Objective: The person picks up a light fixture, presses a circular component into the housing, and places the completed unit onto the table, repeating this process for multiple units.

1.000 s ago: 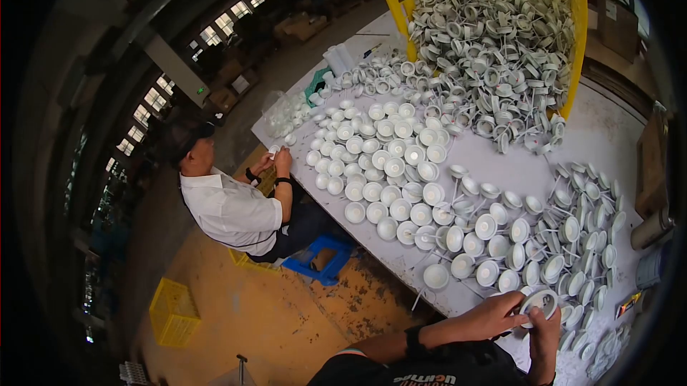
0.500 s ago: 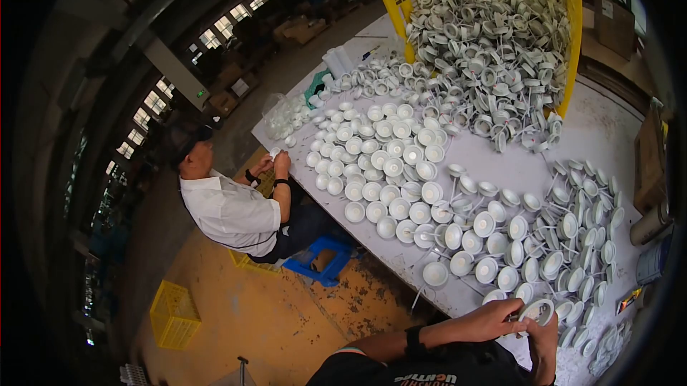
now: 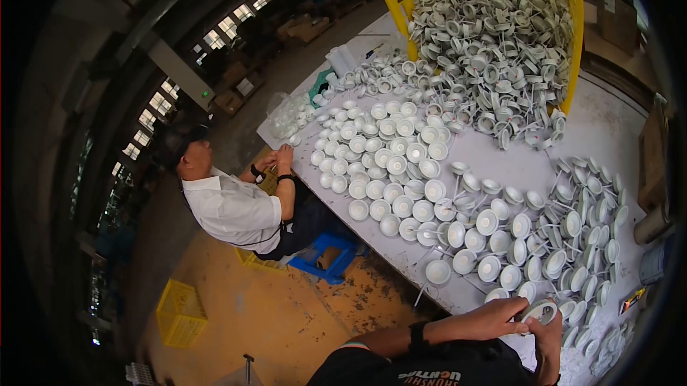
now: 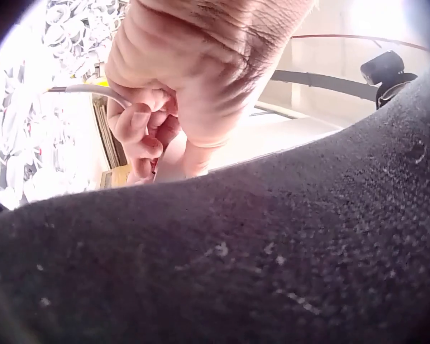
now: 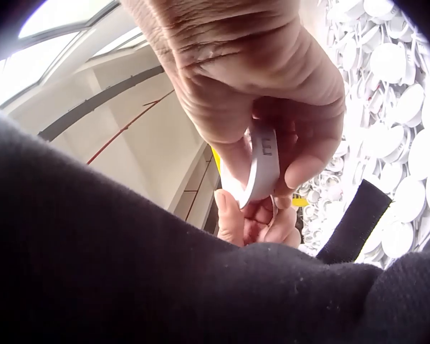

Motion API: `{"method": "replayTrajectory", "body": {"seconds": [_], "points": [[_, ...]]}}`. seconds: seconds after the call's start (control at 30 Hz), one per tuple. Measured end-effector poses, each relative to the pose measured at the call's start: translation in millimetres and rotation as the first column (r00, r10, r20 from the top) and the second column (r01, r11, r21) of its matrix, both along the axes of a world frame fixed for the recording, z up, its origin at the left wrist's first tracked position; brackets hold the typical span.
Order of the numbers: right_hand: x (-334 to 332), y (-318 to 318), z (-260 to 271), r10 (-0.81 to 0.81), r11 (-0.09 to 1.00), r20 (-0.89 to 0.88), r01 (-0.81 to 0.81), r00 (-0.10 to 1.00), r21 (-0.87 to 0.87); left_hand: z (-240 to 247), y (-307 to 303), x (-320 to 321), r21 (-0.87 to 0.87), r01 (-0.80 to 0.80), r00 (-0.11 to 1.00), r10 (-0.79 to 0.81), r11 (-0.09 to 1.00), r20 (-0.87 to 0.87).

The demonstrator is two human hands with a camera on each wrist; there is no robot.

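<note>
A white round lamp housing (image 3: 541,311) is held between my two hands at the table's near edge. My right hand (image 3: 547,339) grips its rim, thumb on one side and fingers on the other. In the right wrist view, small slots show on the side wall of the housing (image 5: 265,161). My left hand (image 3: 497,319) pinches the opposite edge with curled fingers. A thin white cable (image 4: 93,89) runs out from the left fingers in the left wrist view. The inside of the housing is mostly hidden by the hands.
Rows of white round lamp housings (image 3: 401,207) with cables cover the table (image 3: 526,164). A tipped yellow crate (image 3: 574,42) spills more at the back. Another person (image 3: 229,203) sits at the left edge by a blue stool (image 3: 325,261). A yellow basket (image 3: 180,314) stands on the floor.
The housing in my hands has tilted and sunk slightly, both hands keeping hold. The seated person's hands have shifted a little, and the white piece in them no longer shows. The head view has moved slightly.
</note>
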State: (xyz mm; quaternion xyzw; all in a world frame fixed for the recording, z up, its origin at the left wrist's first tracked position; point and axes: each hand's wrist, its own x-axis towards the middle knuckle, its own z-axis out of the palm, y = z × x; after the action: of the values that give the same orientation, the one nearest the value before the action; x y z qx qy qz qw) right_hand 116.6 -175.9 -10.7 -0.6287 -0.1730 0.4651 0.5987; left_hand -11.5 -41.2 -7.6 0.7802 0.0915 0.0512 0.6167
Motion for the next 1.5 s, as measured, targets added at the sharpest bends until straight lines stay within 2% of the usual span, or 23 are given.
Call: {"method": "replayTrajectory", "body": {"seconds": [0.03, 0.13, 0.23, 0.33, 0.57, 0.63, 0.67, 0.73, 0.77, 0.8, 0.83, 0.87, 0.9, 0.93, 1.0, 1.07, 1.1, 1.17, 1.2, 1.27, 1.3, 1.43, 1.5], "points": [[2.4, -0.3, -2.0, 0.05, 0.999, 0.006, -0.05, 0.999, 0.014, 1.3, 0.2, 0.4, 0.001, 0.0, 1.0, 0.0, 1.0, 0.0], [5.3, -3.7, -0.4, 0.063, 0.998, 0.005, -0.063, 0.998, -0.006, 4.9, -1.4, 2.9, -0.03, 0.017, 0.999, -0.018, 0.999, -0.032], [1.0, -6.9, -0.4, -0.014, 0.999, 0.07, 0.017, 0.997, -0.045, 4.3, -3.3, 5.0, -0.002, 0.012, 1.0, -0.012, 1.0, -0.011], [2.2, -7.0, 4.6, 0.004, 0.998, 0.014, -0.003, 1.0, -0.063, 4.9, -4.2, 8.0, 0.075, 0.005, 1.0, -0.007, 0.997, 0.026], [11.1, -25.3, -14.1, -0.101, 0.995, -0.019, 0.101, 0.995, -0.003, -3.9, -18.6, 25.2, -0.098, 0.044, 0.998, -0.047, 0.994, -0.029], [17.4, -37.3, -22.9, -0.028, 0.999, 0.126, 0.032, 0.992, -0.034, -6.2, -24.3, 29.4, -0.138, 0.058, 0.998, -0.062, 0.989, -0.029], [19.1, -42.0, -28.1, -0.055, 0.997, 0.122, 0.061, 0.991, -0.045, -3.1, -25.1, 30.6, -0.143, 0.061, 0.996, -0.069, 0.988, -0.052], [23.0, -58.9, -39.3, -0.002, 0.999, 0.171, -0.004, 0.985, 0.038, -3.5, -29.8, 35.2, -0.129, 0.109, 0.984, -0.125, 0.986, -0.124], [24.5, -65.0, -40.5, -0.104, 0.993, 0.206, 0.089, 0.973, 0.081, -1.3, -31.4, 36.7, -0.195, 0.092, 0.991, -0.11, 0.977, -0.08], [28.0, -69.1, -38.7, -0.216, 0.974, 0.247, 0.193, 0.945, 0.115, -5.1, -33.4, 37.5, -0.197, 0.062, 0.987, -0.089, 0.979, -0.134], [32.4, -76.2, -33.8, -0.347, 0.935, 0.077, 0.338, 0.935, 0.109, -7.8, -35.1, 38.7, -0.214, 0.024, 0.986, -0.058, 0.977, -0.156], [40.9, -92.1, -50.7, -0.434, 0.901, 0.182, 0.422, 0.882, 0.106, -16.6, -32.1, 37.3, -0.179, 0.05, 0.976, -0.086, 0.983, -0.202], [50.7, -116.9, -86.0, -0.492, 0.862, 0.314, 0.504, 0.812, 0.049, -28.2, -33.3, 34.6, -0.26, 0.02, 0.985, -0.064, 0.965, -0.159], [58.7, -127.8, -91.0, -0.503, 0.813, 0.468, 0.582, 0.727, -0.029, -9.0, -31.3, 36.8, -0.34, -0.027, 0.981, -0.041, 0.94, -0.191], [73.8, -158.2, -113.1, -0.459, 0.722, 0.726, 0.692, 0.513, -0.033, -15.0, -30.1, 35.0, -0.398, -0.096, 0.978, 0.011, 0.912, -0.211], [84.2, -187.1, -127.0, -0.389, 0.626, 0.795, 0.766, 0.465, -0.142, -11.0, -27.2, 37.0, -0.413, -0.132, 0.955, 0.004, 0.901, -0.297], [87.7, -196.6, -131.5, -0.402, 0.594, 0.798, 0.791, 0.449, -0.147, -13.1, -25.0, 36.8, -0.419, -0.096, 0.954, -0.037, 0.903, -0.296], [97.9, -208.3, -135.2, -0.248, 0.543, 0.887, 0.814, 0.388, -0.204, -14.3, -22.1, 36.6, -0.371, -0.118, 0.931, -0.028, 0.921, -0.364], [103.1, -212.5, -136.4, -0.252, 0.528, 0.888, 0.824, 0.385, -0.207, -14.5, -23.2, 38.8, -0.374, -0.102, 0.93, -0.046, 0.922, -0.365], [110.5, -218.8, -140.6, -0.007, 0.474, 0.932, 0.822, 0.362, -0.316, -14.1, -25.5, 41.1, -0.389, -0.149, 0.931, -0.004, 0.909, -0.365], [115.0, -221.6, -145.6, -0.003, 0.471, 0.914, 0.807, 0.405, -0.356, -13.5, -26.6, 42.5, -0.385, -0.157, 0.933, 0.009, 0.909, -0.36], [126.5, -224.6, -152.3, 0.029, 0.505, 0.91, 0.78, 0.413, -0.37, -13.1, -30.6, 43.9, -0.337, -0.177, 0.924, 0.037, 0.925, -0.382], [129.1, -225.7, -155.5, 0.172, 0.433, 0.916, 0.807, 0.364, -0.402, -20.5, -31.1, 40.9, -0.369, -0.177, 0.931, 0.034, 0.912, -0.364]]}}
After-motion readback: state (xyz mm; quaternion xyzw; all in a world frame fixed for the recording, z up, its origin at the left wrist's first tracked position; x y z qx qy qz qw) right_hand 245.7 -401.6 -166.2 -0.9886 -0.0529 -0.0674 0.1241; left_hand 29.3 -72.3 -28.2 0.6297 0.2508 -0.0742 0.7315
